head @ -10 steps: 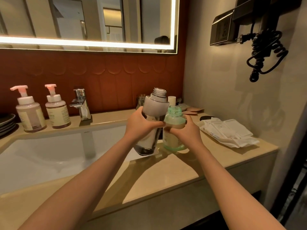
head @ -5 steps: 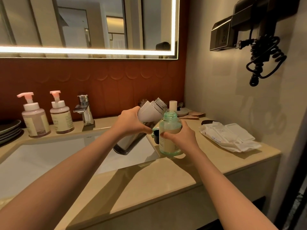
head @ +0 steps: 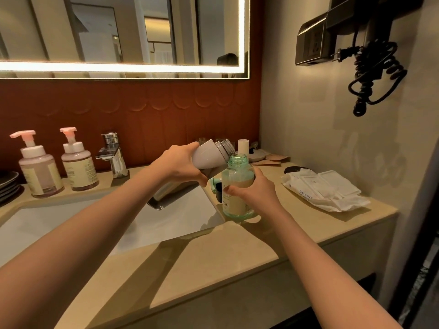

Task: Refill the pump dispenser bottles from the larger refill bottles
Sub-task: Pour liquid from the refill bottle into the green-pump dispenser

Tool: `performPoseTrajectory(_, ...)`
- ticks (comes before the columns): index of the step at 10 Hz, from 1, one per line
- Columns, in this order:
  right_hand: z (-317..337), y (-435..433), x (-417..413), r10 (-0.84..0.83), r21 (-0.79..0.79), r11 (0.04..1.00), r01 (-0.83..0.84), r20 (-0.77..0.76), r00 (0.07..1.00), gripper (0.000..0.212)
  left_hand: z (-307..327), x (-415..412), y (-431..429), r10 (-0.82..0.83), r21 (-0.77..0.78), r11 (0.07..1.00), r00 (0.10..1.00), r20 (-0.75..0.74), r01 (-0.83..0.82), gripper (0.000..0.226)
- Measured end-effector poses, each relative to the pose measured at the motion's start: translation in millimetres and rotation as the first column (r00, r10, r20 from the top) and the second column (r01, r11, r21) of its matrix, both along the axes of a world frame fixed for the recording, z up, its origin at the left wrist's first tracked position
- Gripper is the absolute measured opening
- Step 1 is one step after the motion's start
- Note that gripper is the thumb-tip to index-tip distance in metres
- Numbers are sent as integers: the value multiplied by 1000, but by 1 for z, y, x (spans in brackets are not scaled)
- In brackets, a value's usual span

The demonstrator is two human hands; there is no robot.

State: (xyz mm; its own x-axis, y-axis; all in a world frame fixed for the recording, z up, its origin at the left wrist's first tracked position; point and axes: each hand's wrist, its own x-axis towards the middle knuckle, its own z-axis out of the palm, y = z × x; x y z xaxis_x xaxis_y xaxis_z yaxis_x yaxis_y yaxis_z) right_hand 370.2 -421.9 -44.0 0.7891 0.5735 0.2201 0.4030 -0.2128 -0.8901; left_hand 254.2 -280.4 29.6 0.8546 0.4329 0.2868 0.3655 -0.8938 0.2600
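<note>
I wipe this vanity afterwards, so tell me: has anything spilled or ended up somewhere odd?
No spill shows on the counter. The left hand tips the refill bottle at the open green bottle, steadied by the right hand. Nothing stands out.

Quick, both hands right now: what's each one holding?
Left hand: closed on the tilted grey refill bottle.
Right hand: closed around the green bottle, upright on the counter.

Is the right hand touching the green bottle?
Touching. The head view shows the right hand wrapped around the green bottle, fingers across its label.
</note>
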Motion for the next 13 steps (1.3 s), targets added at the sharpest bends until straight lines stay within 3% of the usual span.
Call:
performPoseTrajectory(3,1,0,1,18,-3,1000,-18,-20,1000,79,15,2,2,-54,-124,991,994,-92,43,57)
performPoseTrajectory(6,3,-1,3,30,-15,999,-30,-18,999,80,27,4,4,-64,-37,998,985,-160,59,54)
performPoseTrajectory(9,1,0,4,23,-14,1000,-23,-18,1000,82,30,4,3,-85,-70,995,979,-185,73,52)
performPoseTrajectory(13,1,0,4,29,-13,999,-29,-8,1000,79,38,6,3,-61,9,998,966,-252,65,52)
